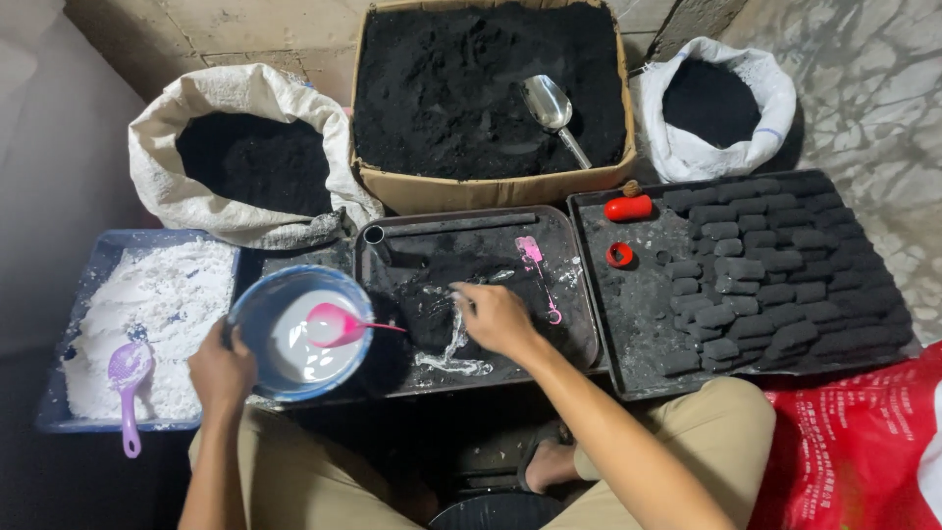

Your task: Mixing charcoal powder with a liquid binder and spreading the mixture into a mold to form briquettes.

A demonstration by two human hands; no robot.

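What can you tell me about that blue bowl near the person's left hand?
The blue bowl is round and looks like plastic, its rim smudged with black dust. It holds a shallow pool of white liquid, with a pink spoon resting inside, handle pointing right over the rim. It sits upright between the tray of white powder and the black tray. The left hand grips its near-left rim.

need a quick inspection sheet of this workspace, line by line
surface: black middle tray smeared with black powder and white liquid
job's things: blue bowl of white liquid with pink spoon; black mix pile on the tray
clutter: pink spatula, red moulds, pressed black blocks, white powder tray with purple scoop
grippers: left hand holds the bowl rim; right hand fingers down in the mix
cables: nothing seen
surroundings: two sacks and a carton of black powder, metal scoop
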